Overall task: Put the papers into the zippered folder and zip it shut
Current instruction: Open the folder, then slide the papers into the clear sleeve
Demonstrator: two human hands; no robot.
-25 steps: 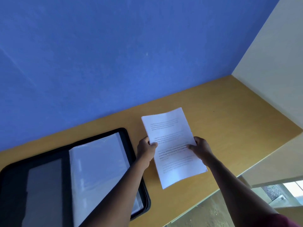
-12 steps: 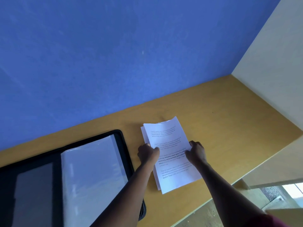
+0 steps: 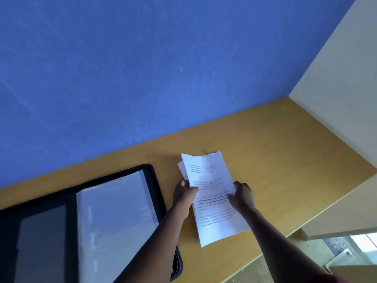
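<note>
A stack of white printed papers (image 3: 212, 221) is held on end on the wooden desk, its far edge touching the desktop and the sheets slightly fanned at the top. My left hand (image 3: 183, 196) grips the stack's left edge and my right hand (image 3: 242, 196) grips its right edge. To the left lies the black zippered folder (image 3: 157, 193), spread open flat, with clear plastic sleeves (image 3: 114, 221) on its right half and a dark pocket on its left half. My left forearm crosses over the folder's lower right corner.
The wooden desk (image 3: 275, 160) ends at a blue wall behind and a cream wall on the right. Its front edge runs diagonally at the lower right, with floor visible beyond it.
The papers have come down from a raised, flat hold to stand on their far edge on the desk, and the sheets have shifted slightly apart at the top. Both hands stay on the sides.
</note>
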